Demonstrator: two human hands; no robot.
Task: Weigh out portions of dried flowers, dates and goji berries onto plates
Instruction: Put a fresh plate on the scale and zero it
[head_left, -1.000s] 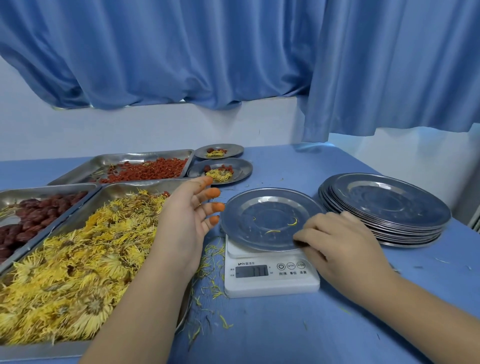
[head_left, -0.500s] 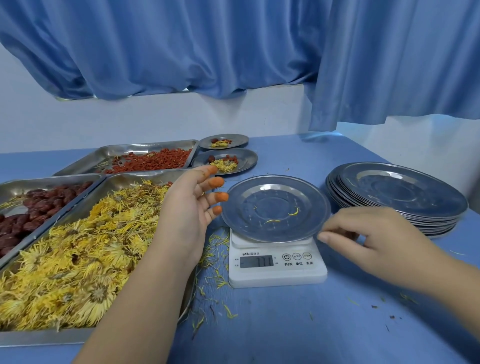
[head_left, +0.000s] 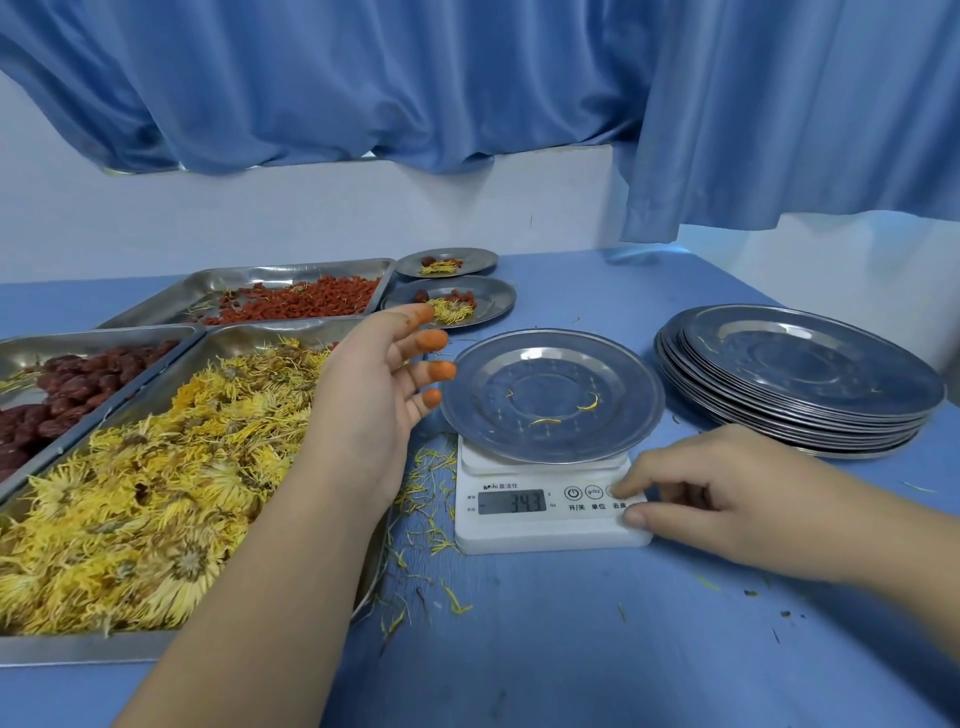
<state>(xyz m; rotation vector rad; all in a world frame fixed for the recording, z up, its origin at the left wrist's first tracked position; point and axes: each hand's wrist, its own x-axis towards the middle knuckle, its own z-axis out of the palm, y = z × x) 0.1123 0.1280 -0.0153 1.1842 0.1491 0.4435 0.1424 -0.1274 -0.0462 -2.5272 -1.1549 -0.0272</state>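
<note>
From the head camera, a white scale (head_left: 550, 532) sits on the blue table (head_left: 571, 654) with a steel plate (head_left: 553, 395) on its platform; the plate carries only a few stray yellow petals, and the display shows the digits 343. The right hand (head_left: 727, 499) is at the scale's front right corner: its index fingertip presses on the rightmost button, the thumb lies against the front edge, and the other fingers are loosely curled, holding nothing. The left hand (head_left: 374, 384) hovers with fingers spread and empty, its tips stained orange, just beside the plate's left rim.

Under that forearm lies a tray heaped with dried flowers (head_left: 156, 467). Left of it is a tray of dates (head_left: 67, 384), and behind is a tray of goji berries (head_left: 296, 304). Two filled plates (head_left: 452, 306) stand at the far end of the trays. A stack of plates (head_left: 800, 379) waits to the right of the scale. Loose petals (head_left: 426, 483) litter the table between tray and scale.
</note>
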